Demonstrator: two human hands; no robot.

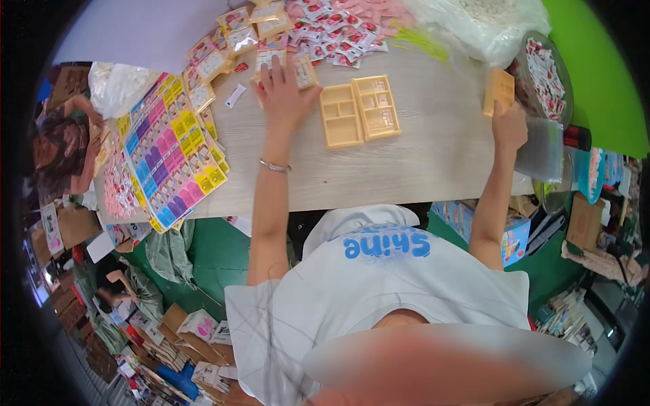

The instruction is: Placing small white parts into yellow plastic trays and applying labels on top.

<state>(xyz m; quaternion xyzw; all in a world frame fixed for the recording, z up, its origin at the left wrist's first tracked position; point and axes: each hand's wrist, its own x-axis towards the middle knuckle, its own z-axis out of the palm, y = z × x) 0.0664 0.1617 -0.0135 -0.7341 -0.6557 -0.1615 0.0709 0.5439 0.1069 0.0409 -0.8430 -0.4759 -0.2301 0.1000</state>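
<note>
Right hand (509, 127) grips a yellow box (499, 88) by its near end; left hand (283, 98), fingers spread wide, over filled boxes (307, 70) far left.

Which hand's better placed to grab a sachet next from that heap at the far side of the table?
Probably the left hand: it is spread over filled cases near the sachet heap, while the right hand is farther off and holds a yellow case.
</note>
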